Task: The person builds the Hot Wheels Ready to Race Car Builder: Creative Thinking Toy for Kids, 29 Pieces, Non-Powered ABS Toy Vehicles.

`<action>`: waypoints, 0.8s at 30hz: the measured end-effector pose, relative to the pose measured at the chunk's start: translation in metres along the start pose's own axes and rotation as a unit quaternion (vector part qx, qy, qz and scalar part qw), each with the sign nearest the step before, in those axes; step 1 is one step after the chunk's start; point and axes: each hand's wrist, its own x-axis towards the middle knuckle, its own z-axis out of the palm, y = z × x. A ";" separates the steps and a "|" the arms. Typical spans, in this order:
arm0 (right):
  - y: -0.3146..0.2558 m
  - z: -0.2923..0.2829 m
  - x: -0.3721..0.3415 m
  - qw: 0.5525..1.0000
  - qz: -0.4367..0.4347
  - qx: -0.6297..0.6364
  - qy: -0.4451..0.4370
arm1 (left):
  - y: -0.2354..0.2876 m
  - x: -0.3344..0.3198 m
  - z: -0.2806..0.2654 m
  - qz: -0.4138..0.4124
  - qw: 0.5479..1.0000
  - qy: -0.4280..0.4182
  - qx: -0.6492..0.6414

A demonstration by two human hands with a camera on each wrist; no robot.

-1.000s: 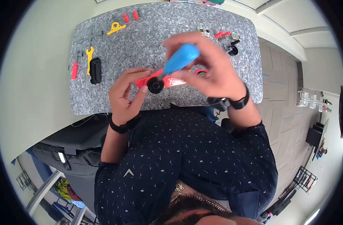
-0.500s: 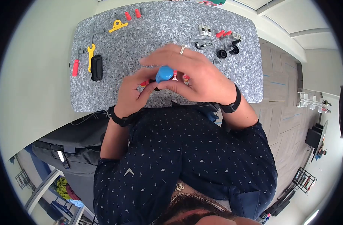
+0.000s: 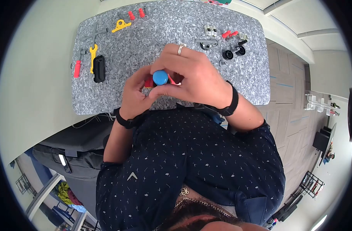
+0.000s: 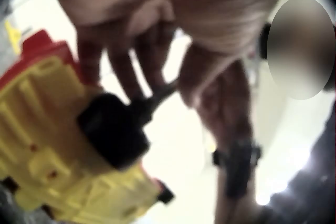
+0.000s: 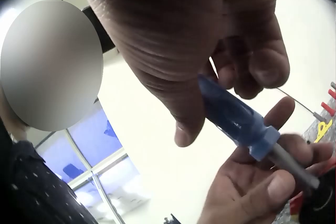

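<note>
Over the seven o'clock part of the grey speckled tabletop (image 3: 168,29) we see a red-and-yellow plastic toy vehicle (image 4: 47,129), largely covered from above; the left hand (image 3: 135,92) grips it beside its round black plastic wheel (image 4: 113,132); the right hand (image 3: 193,73) has thumb and fingers round a blue-handled screwdriver (image 5: 233,116), whose grey shaft meets that wheel; at nine o'clock we find a flat yellow plastic wrench (image 3: 93,57).
</note>
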 end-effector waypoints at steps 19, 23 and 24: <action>0.000 0.009 -0.004 0.997 0.014 0.032 0.065 | -0.002 0.000 -0.008 0.029 0.998 -0.028 0.049; -0.002 0.010 -0.002 0.996 0.037 0.064 0.056 | -0.003 -0.001 -0.008 0.016 0.999 -0.021 0.045; -0.002 0.009 -0.001 0.995 0.035 0.081 0.053 | -0.002 -0.001 -0.010 0.016 0.998 -0.028 0.060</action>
